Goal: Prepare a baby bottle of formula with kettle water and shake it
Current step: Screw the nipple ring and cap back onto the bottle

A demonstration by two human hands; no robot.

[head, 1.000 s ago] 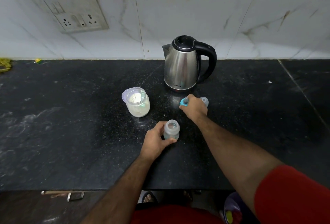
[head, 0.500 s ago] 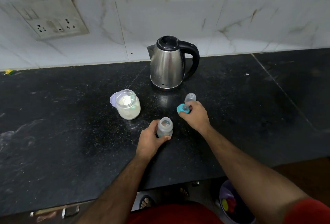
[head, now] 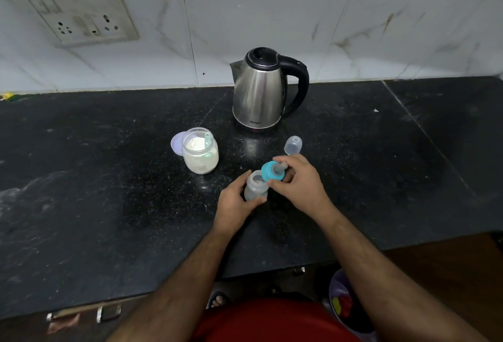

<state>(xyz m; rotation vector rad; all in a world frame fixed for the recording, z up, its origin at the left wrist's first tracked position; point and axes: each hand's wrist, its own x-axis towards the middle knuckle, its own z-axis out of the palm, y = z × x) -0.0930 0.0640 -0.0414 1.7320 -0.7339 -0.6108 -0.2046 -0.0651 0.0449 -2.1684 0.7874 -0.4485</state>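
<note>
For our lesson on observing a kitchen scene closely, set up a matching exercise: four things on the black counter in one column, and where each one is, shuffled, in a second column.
Things
1. stainless steel electric kettle
2. glass jar of white formula powder
3. small clear plastic baby bottle
4. teal screw collar with clear teat

Places
A. gripped upright by the left hand
B. pinched in the right hand, tilted just above the bottle's mouth
C. at the back, near the tiled wall
D. open, beside its lilac lid

Pairs: 1-C, 2-D, 3-A, 4-B
</note>
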